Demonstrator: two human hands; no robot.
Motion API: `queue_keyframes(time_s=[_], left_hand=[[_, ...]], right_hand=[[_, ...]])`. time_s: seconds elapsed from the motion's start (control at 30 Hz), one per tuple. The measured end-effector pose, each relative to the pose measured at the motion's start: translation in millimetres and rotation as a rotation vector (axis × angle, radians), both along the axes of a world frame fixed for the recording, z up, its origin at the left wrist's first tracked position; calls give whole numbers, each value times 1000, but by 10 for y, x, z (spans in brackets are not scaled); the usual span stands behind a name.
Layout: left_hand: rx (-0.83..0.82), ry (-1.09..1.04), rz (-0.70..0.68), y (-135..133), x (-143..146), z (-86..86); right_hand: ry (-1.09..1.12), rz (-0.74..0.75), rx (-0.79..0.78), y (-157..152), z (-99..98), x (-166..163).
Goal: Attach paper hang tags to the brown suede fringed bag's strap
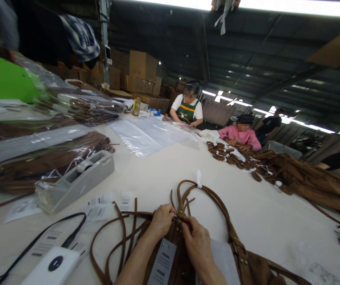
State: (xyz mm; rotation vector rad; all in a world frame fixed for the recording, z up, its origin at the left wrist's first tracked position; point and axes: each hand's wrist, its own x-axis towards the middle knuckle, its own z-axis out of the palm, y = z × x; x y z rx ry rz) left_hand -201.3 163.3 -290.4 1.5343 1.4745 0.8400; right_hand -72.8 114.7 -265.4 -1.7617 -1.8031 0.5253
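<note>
— What lies on the table (164,166) near the person?

— A bag (247,265) lies at the near edge, and its straps (214,198) loop away from it. Both hands meet on it, the left hand (161,220) just left of the right hand (196,241).

— And to the left?

— A tape dispenser (76,180), with wrapped bundles (48,154) behind it. Paper labels (98,208) lie before the dispenser.

— On the right?

— A heap of bags (306,178). Two co-workers sit at the far side.

A big white table (164,170) fills the room. Brown boxes (142,73) are stacked far back. Long lights (291,7) shine on the dark roof.
</note>
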Motion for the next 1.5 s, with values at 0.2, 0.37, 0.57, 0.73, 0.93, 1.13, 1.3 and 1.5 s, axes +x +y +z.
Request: queue_keyframes(time_s=[0.2, 0.37, 0.57, 0.73, 0.93, 1.13, 1.3, 1.5], left_hand=[[20, -117, 109, 3, -58, 17], [9, -211, 131, -11, -77, 59], [5, -268, 154, -17, -75, 83], [-23, -314, 161, -24, -68, 85], [-72, -474, 75, -49, -61, 86], [-25, -487, -3, -46, -50, 58], [-27, -451, 33, -36, -41, 34], [-39, -428, 58, -19, -38, -6]], right_hand=[[-108, 94, 198, 47, 106, -33], [-99, 167, 210, 293, 14, -90], [-11, 184, 174, 422, -128, -138], [122, 182, 168, 437, -156, -126], [259, 151, 114, 444, -167, -85], [336, 160, 68, 423, -172, -79], [346, 164, 55, 414, -176, -74], [337, 153, 59, 418, -161, -67]])
